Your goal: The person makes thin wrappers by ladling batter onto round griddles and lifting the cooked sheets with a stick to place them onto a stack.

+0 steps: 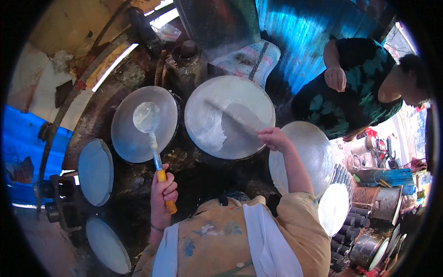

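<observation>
My left hand (165, 187) grips the yellow handle of a ladle (156, 155). Its round, pale-coated bowl lies over a shallow round metal pan (123, 131); contact is hard to judge. My right hand (275, 138) holds one end of a long thin flat scraper (230, 116), which slants across the large middle pan (238, 143) and looks blurred. White batter or paste (207, 133) coats that pan's left and far parts, with a ragged edge near its middle. Greyer metal shows below the scraper. Another metal pan (304, 155) lies beneath my right forearm and is partly hidden by it.
More round pans or lids stand at the left (96, 173) and lower left (108, 244). On the right a person (356, 83) in a dark patterned shirt stands close. Perforated black briquettes (349, 221) are stacked beside metal drums (380, 200). A printed sack (270, 57) lies beyond the middle pan.
</observation>
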Motion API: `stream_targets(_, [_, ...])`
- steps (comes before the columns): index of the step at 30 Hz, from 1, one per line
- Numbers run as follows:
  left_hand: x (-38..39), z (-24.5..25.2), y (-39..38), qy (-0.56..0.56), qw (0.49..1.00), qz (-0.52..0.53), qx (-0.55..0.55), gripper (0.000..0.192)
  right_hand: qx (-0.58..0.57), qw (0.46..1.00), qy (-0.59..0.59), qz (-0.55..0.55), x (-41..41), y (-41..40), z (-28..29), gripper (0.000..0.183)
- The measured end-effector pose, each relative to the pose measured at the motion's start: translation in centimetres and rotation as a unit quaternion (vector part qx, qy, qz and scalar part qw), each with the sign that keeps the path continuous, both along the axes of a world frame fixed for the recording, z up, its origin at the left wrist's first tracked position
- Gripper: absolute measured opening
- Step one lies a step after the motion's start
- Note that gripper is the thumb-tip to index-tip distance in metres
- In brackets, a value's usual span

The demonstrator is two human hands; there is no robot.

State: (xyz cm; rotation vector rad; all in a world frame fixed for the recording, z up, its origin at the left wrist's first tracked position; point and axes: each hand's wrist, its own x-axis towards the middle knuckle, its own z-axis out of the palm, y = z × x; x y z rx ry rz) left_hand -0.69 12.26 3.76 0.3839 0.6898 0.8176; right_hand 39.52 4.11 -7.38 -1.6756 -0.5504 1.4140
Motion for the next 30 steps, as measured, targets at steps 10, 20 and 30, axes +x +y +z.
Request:
stream_targets(10, [-12.5, -2.4, -6.3, 0.007, 1.0, 0.008, -0.019, 0.042, 0.126, 0.971, 0.171, -0.111, -23.9, 0.9, -1.3, 0.039])
stream_targets(20, [-18.1, -2.4, -9.7, 0.004, 1.0, 0.017, -0.01, 0.04, 0.016, 0.968, 0.026, -0.249, -26.1, -7.4, -2.8, 0.018])
stream_targets(30, [-14.7, -2.4, -9.1, -0.038, 0.998, -0.045, -0.005, 0.039, 0.049, 0.973, -0.17, -0.149, -26.6, -8.7, -6.4, 0.024])
